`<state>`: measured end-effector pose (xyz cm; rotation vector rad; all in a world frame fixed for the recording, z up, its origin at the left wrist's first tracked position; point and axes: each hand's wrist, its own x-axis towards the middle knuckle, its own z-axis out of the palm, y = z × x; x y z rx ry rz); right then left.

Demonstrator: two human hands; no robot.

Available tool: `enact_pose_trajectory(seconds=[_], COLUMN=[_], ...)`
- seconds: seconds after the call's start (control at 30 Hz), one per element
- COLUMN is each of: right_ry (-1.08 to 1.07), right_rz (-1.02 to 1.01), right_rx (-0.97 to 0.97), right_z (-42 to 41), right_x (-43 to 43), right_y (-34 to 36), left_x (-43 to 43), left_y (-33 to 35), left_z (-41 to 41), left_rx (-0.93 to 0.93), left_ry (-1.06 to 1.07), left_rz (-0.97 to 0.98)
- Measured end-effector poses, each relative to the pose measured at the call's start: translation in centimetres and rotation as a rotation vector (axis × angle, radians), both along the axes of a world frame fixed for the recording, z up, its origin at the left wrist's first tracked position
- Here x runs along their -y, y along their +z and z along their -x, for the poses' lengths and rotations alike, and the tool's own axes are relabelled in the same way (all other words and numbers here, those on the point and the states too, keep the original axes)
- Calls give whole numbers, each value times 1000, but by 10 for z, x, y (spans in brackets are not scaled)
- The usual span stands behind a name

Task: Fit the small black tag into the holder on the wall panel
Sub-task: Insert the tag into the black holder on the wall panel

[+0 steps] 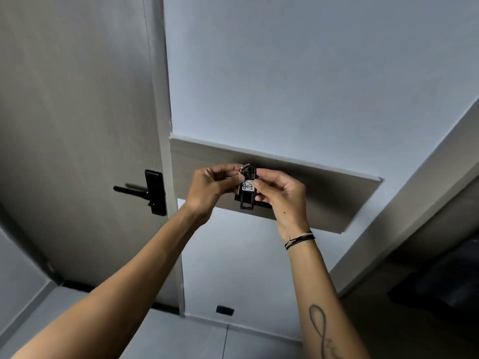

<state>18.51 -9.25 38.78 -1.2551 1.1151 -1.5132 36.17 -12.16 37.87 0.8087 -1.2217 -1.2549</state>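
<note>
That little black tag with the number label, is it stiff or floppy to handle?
Probably stiff: the black tag keeps straight edges and an open rectangular frame while pinched between the left hand and right hand. Likely light, since fingertips alone carry it. The metal ring on top may dangle.

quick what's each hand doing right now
Left hand: closed, pinching the left side of the black tag.
Right hand: closed, pinching the tag's right side, in front of the wall panel.

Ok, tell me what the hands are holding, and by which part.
Both hands hold the small black tag: the left hand pinches its upper left edge by the ring, the right hand its right side beside the white label.
</note>
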Motion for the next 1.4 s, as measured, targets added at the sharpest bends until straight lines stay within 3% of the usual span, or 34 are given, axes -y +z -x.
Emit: enact_pose_trajectory(seconds=[0.23, 0.5, 0.83, 1.4], right_ry=[-31, -107, -180, -109], right_rz=[49, 65, 70, 42], right_rx=[1, 6, -37, -203], right_z=[-4, -3, 1, 16], right_x=[10, 15, 25, 37], right_y=[47, 74, 84, 63], left_x=[18, 26, 38, 46], left_y=[56, 81, 89, 68], left_z=[3, 9, 20, 18], left_rx=[92, 60, -82, -18], left_ry=[-2, -21, -76, -37], left_rz=[144, 124, -8, -14])
